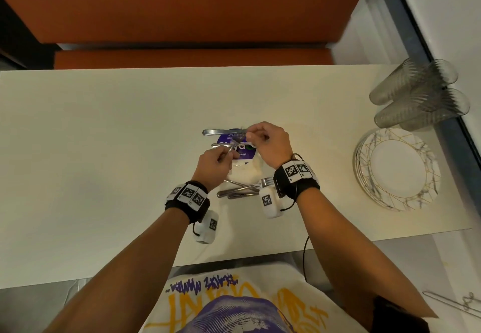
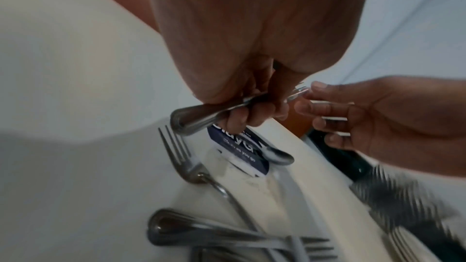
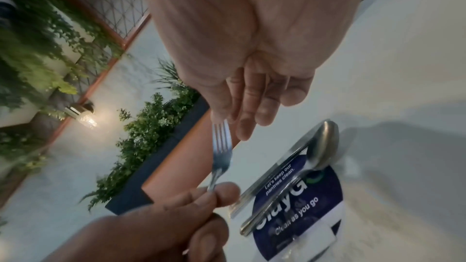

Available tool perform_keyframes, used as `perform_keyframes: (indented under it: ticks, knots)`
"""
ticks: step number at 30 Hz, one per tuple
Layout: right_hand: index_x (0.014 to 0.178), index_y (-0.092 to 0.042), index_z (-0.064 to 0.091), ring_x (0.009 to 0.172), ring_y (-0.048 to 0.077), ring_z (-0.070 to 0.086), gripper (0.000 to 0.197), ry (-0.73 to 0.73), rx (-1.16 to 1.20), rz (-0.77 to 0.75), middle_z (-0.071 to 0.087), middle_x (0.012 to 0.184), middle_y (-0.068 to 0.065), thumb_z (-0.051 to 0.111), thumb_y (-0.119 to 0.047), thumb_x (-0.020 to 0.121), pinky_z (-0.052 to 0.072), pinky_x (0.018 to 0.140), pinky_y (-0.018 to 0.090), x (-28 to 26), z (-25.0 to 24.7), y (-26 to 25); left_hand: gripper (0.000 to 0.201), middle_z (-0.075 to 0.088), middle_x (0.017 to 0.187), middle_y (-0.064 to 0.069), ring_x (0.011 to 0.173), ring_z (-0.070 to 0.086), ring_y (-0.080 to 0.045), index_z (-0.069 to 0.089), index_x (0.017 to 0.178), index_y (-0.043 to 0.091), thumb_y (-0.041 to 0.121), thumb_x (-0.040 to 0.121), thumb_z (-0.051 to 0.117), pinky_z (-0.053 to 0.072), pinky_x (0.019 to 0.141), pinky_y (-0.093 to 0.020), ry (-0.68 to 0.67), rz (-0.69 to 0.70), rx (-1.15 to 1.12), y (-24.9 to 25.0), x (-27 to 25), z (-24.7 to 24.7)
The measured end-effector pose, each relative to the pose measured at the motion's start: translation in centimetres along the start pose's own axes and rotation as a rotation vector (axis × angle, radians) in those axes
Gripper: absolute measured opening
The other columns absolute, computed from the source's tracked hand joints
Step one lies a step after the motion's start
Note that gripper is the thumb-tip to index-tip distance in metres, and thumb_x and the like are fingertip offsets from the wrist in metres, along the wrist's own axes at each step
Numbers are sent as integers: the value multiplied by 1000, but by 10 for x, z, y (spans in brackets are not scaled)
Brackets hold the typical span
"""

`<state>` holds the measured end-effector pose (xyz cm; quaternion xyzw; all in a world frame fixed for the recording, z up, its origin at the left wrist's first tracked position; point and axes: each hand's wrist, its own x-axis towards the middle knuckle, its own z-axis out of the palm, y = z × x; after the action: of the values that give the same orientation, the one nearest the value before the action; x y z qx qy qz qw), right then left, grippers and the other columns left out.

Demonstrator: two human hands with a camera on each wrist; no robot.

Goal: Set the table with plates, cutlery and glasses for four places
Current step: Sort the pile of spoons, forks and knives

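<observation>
Pale table (image 1: 104, 137) spans the room before an orange bench (image 1: 182, 7). Left hand (image 1: 212, 165) grips a fork (image 3: 221, 152) by its handle; right hand (image 1: 268, 142), fingers bent, touches its tines. Loose forks (image 1: 239, 189) lie nearest, at six o'clock. Beyond, a spoon (image 3: 312, 158) rests on a purple sticker (image 3: 302, 202) reading "Clean as you go", legible only from the wrists. Plates (image 1: 397, 168) sit at three o'clock, glasses (image 1: 416, 93) at two.
</observation>
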<state>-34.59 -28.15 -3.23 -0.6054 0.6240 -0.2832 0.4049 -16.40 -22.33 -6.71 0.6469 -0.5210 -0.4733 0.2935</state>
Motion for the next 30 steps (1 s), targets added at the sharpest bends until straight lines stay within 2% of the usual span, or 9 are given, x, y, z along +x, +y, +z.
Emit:
perform_keyframes:
  ticks: [3, 6, 9, 14, 17, 20, 23, 27, 30]
  knots:
    - [104, -17, 71, 91, 10, 66, 16, -4, -13, 61, 72, 97, -4, 70, -28, 93, 51, 72, 19, -3, -5, 7, 24, 57, 65, 1, 54, 49, -12, 72, 99, 10, 14, 105, 50, 42, 50, -26, 15, -149, -248, 3, 0, -3]
    - [102, -15, 73, 88, 11, 63, 16, -25, -150, 122, 71, 94, -4, 69, -27, 92, 51, 77, 25, -13, -14, 27, 29, 51, 63, -5, 51, 44, -13, 68, 107, -3, 12, 109, 43, 39, 50, -26, 26, -209, -404, 1, -1, -6]
    - [96, -19, 74, 90, 15, 66, 12, -80, -271, 222, 72, 93, -4, 72, -29, 89, 54, 86, 31, -27, -22, 52, 31, 52, 60, -3, 49, 43, -12, 66, 108, -7, 12, 110, 41, 38, 50, -22, 37, -224, -411, -2, -1, -7]
    - [91, -31, 65, 86, 15, 64, 32, -199, -503, 341, 67, 92, -8, 74, -58, 76, 55, 81, 35, -49, -28, 75, 30, 53, 62, -4, 49, 43, -13, 66, 109, -6, 9, 109, 41, 37, 49, -26, 44, -236, -403, -4, -4, -5]
    - [82, -32, 65, 85, 16, 65, 21, -243, -549, 378, 68, 86, -9, 77, -48, 77, 56, 80, 35, -53, -28, 71, 28, 54, 66, -5, 49, 46, -13, 67, 111, -3, 7, 109, 41, 38, 52, -28, 37, -221, -394, -2, -5, -4]
    - [75, -32, 62, 90, 18, 66, 15, -218, -483, 345, 64, 82, -12, 73, -28, 85, 56, 82, 33, -52, -26, 65, 26, 61, 71, -5, 57, 56, -16, 71, 110, 5, 10, 108, 45, 50, 61, -40, 14, -190, -374, -4, -4, -4]
    - [85, -22, 68, 90, 15, 65, 7, -168, -336, 271, 68, 87, -9, 75, -20, 86, 48, 75, 22, -47, -28, 57, 25, 71, 79, -8, 71, 68, -21, 73, 106, 7, 11, 107, 49, 60, 77, -51, 24, -146, -302, -2, 3, -4]
    - [91, -19, 70, 78, 12, 66, 8, -150, -149, 155, 74, 87, -5, 76, -20, 86, 56, 84, 36, -36, -37, 31, 27, 76, 92, -14, 85, 74, -25, 73, 110, 1, 7, 108, 46, 62, 87, -40, -10, -109, -229, 11, 14, -2]
    - [92, -18, 68, 73, 8, 65, 7, -115, -108, 56, 74, 88, -4, 74, -19, 88, 56, 79, 34, -26, -43, 6, 28, 77, 95, -15, 90, 76, -29, 73, 111, 3, 7, 108, 45, 62, 88, -39, -96, -111, -201, 25, 18, 1]
